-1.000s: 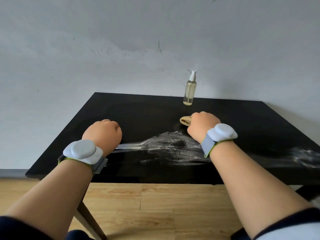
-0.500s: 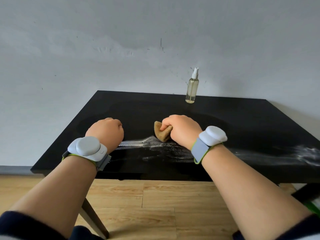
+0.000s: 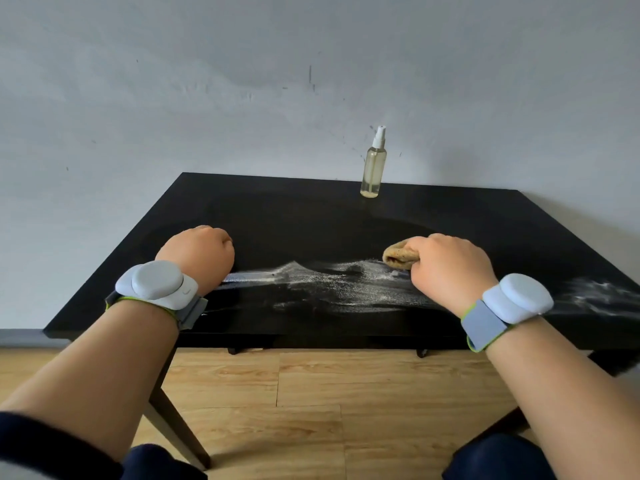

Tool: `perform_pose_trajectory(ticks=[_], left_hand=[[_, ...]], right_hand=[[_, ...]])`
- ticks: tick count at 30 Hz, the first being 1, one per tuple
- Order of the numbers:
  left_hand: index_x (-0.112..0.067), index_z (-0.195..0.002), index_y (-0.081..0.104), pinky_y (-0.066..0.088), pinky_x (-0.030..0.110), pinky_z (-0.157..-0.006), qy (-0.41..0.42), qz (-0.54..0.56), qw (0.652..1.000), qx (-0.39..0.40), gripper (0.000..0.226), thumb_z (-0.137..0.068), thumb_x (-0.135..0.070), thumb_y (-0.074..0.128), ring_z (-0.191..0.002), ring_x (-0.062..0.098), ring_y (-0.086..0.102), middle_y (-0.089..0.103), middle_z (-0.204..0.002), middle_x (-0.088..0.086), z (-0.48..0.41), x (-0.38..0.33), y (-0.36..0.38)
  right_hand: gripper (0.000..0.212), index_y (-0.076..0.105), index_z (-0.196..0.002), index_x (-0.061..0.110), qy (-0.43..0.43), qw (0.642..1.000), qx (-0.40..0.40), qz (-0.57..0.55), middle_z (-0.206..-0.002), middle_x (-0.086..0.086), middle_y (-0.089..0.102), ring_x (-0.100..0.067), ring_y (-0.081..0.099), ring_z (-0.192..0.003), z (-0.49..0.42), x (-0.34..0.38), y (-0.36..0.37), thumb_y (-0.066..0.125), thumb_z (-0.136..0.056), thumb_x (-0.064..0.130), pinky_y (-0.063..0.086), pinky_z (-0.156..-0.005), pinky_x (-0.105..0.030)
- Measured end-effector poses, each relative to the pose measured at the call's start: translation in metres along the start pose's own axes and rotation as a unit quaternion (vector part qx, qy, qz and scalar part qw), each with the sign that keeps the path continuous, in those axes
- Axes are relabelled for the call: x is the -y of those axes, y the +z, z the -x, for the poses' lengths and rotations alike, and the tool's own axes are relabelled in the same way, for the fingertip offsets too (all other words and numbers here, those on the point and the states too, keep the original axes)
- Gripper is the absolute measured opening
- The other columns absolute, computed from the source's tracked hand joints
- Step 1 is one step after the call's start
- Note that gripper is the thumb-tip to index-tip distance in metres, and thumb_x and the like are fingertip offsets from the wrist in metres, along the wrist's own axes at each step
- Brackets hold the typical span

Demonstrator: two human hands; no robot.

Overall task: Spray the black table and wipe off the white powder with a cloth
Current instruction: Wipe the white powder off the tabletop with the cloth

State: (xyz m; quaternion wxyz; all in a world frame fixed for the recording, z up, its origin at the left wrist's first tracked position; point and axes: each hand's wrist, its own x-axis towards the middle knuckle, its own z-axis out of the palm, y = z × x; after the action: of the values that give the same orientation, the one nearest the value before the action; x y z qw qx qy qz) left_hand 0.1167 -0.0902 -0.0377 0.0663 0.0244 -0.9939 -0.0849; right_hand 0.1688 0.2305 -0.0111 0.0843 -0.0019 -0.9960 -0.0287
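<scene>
Black table (image 3: 277,216), white powder (image 3: 332,285) streaks

table (image 3: 277,209) 1 | spray bottle (image 3: 373,168) 1 | cloth (image 3: 398,258) 1 | hands (image 3: 197,258) (image 3: 450,265) 2 | wristbands (image 3: 157,285) (image 3: 516,299) 2

Pods (image 3: 157,285), two, pale grey, rounded: one is strapped behind left hand (image 3: 195,256), one behind right hand (image 3: 450,265). Straps (image 3: 483,323): grey, edged lime green. Left sleeve (image 3: 41,445): dark navy; forearms (image 3: 114,362) are left bare.

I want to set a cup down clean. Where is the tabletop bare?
Bare: far band of the black table between the left hand and the spray bottle, and far right corner beyond the right hand gripping the cloth. Crowded: white powder along the near edge.
</scene>
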Motion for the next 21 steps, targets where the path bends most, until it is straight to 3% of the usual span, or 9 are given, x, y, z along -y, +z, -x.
perform_pose_trajectory(ticks=[6, 12, 21], left_hand=[[-0.014, -0.119, 0.063, 0.047, 0.037, -0.090, 0.001, 0.010, 1.000, 0.019, 0.041, -0.100, -0.026, 0.030, -0.107, 0.029, 0.059, 0.060, -0.123, 0.009, 0.000, -0.001, -0.001], [-0.017, -0.139, 0.049, 0.036, 0.036, -0.105, -0.009, 0.100, 0.995, -0.001, 0.042, -0.100, -0.024, 0.033, -0.129, 0.028, 0.047, 0.050, -0.142, 0.008, 0.011, 0.004, -0.003], [-0.017, -0.135, 0.053, 0.036, 0.033, -0.104, -0.016, 0.139, 0.990, -0.026, 0.041, -0.099, -0.015, 0.033, -0.128, 0.027, 0.048, 0.050, -0.142, 0.007, 0.024, 0.015, -0.012]], right_hand=[[0.024, 0.060, -0.109, 0.010, 0.037, 0.999, -0.019, 0.018, -0.091, -0.007, 0.056, -0.027, 0.050, -0.079, 0.013, 0.022, 0.001, 0.049, -0.091, 0.022, 0.037, -0.063, -0.031], [0.028, 0.057, -0.116, 0.008, -0.012, 0.999, -0.031, -0.012, -0.109, -0.012, 0.061, -0.030, 0.057, -0.101, 0.009, 0.079, 0.006, 0.050, -0.091, 0.017, 0.039, -0.066, -0.033], [0.033, 0.054, -0.123, 0.009, -0.091, 0.993, -0.040, -0.057, -0.116, -0.012, 0.060, -0.029, 0.055, -0.106, 0.002, 0.136, 0.007, 0.055, -0.092, 0.019, 0.044, -0.072, -0.033]])
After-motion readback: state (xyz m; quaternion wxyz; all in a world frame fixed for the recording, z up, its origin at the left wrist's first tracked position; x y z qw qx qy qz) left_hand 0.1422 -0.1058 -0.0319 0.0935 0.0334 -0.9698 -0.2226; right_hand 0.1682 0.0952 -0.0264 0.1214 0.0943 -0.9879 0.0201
